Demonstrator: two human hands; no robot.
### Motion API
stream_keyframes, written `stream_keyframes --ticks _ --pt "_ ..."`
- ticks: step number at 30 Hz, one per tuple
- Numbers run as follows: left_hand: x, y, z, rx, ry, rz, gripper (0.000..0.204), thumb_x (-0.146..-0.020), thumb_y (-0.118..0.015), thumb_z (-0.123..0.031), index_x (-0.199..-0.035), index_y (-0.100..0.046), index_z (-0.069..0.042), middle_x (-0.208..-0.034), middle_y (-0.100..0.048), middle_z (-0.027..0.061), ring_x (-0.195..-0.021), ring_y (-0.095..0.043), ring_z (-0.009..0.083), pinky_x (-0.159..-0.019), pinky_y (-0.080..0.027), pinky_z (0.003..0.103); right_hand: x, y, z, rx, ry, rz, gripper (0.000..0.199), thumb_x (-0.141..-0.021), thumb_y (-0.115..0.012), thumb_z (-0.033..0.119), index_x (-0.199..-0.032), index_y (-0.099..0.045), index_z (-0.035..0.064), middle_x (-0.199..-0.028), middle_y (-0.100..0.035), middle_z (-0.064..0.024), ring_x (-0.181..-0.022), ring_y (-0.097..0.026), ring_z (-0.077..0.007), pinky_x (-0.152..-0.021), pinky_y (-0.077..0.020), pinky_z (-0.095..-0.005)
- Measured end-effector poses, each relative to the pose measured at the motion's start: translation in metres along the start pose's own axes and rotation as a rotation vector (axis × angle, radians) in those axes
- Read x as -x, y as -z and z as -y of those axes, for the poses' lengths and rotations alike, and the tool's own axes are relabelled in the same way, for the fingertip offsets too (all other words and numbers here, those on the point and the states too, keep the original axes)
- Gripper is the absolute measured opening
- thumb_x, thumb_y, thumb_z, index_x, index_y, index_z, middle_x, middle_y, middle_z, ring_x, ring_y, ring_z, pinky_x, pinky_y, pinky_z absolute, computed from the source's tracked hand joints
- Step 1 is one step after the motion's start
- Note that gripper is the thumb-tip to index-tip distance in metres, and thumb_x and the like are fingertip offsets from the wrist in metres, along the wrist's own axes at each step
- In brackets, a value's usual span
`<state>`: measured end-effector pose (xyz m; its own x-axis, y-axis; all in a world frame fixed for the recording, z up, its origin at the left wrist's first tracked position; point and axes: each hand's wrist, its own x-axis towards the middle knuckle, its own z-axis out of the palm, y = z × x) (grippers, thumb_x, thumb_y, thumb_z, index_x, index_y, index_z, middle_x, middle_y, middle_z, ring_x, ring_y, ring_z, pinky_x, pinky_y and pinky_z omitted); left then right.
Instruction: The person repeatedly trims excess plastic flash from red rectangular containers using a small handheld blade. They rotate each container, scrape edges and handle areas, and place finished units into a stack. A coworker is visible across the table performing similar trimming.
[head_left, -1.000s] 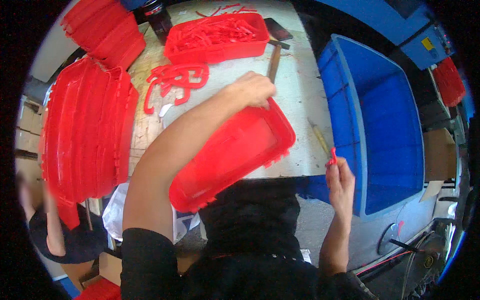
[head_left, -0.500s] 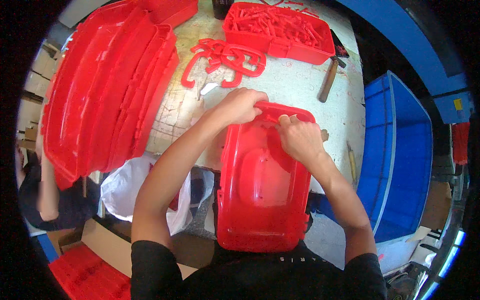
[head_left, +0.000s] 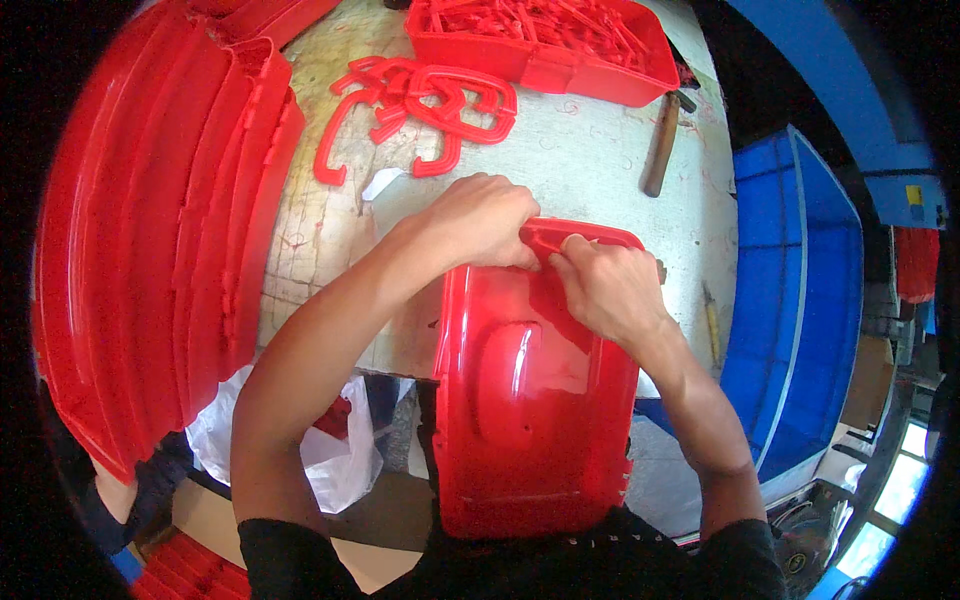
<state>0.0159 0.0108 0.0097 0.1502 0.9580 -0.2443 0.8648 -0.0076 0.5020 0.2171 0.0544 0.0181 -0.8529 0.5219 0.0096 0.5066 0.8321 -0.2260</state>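
Black shirt (head_left: pixel 490 565), small white lettering. Red plastic shell (head_left: pixel 510 440) overhangs table's (head_left: pixel 590 165) near edge. Hands close together at its far end: left hand (head_left: pixel 488 222) bent over, fingers clamped on rim; right hand (head_left: pixel 608 285) curled, knuckles up, can't tell its hold. Hammer (head_left: pixel 662 150) toward table's right edge. Yellow label (head_left: pixel 914 195) beyond, unreadable.

Forearms (head_left: pixel 345 325) angled inward; left hand (head_left: pixel 488 222) curled in a grip, knuckles up; right hand (head_left: pixel 612 288) bent beside it, maybe pinching, partly hidden.
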Motion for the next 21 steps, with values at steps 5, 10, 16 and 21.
stream_keyframes --ticks 5,10,16,21 --pt "-0.011 0.002 -0.002 -0.017 -0.015 0.054 0.036 -0.071 -0.079 -0.035 -0.084 -0.073 -0.002 -0.083 -0.069 0.0251 -0.084 -0.068 0.0429 -0.075 -0.054 0.050 -0.001 -0.008 0.000 -0.002 0.016 -0.036 0.024 -0.094 -0.059 0.025 -0.081 -0.062 0.0054 -0.069 -0.069 -0.0166 -0.060 -0.069 -0.0321 -0.054 -0.0534 -0.0437" --pt "-0.010 0.001 -0.005 -0.062 0.044 0.084 0.030 -0.073 -0.073 -0.026 -0.084 -0.073 0.002 -0.087 -0.069 0.0267 -0.088 -0.069 0.0417 -0.077 -0.055 0.048 -0.003 -0.013 0.001 -0.001 0.000 -0.029 0.026 -0.095 -0.059 0.027 -0.081 -0.063 0.0052 -0.067 -0.069 -0.0154 -0.059 -0.069 -0.0310 -0.052 -0.0533 -0.0429" --pt "-0.007 0.000 -0.012 -0.093 0.112 0.037 0.027 -0.071 -0.071 -0.021 -0.084 -0.073 0.002 -0.088 -0.069 0.0270 -0.088 -0.069 0.0422 -0.077 -0.056 0.048 -0.004 -0.007 -0.001 0.080 0.017 -0.037 0.024 -0.093 -0.060 0.025 -0.081 -0.063 0.0048 -0.069 -0.068 -0.0142 -0.060 -0.070 -0.0280 -0.052 -0.0535 -0.0401" --pt "-0.011 -0.003 -0.013 -0.132 0.080 -0.005 0.023 -0.070 -0.069 -0.019 -0.080 -0.072 0.002 -0.083 -0.067 0.0284 -0.084 -0.067 0.0438 -0.075 -0.054 0.051 -0.009 0.006 0.009 0.304 0.095 0.030 0.015 -0.089 -0.061 0.018 -0.083 -0.065 0.0051 -0.075 -0.070 -0.0120 -0.064 -0.071 -0.0240 -0.052 -0.0536 -0.0358"
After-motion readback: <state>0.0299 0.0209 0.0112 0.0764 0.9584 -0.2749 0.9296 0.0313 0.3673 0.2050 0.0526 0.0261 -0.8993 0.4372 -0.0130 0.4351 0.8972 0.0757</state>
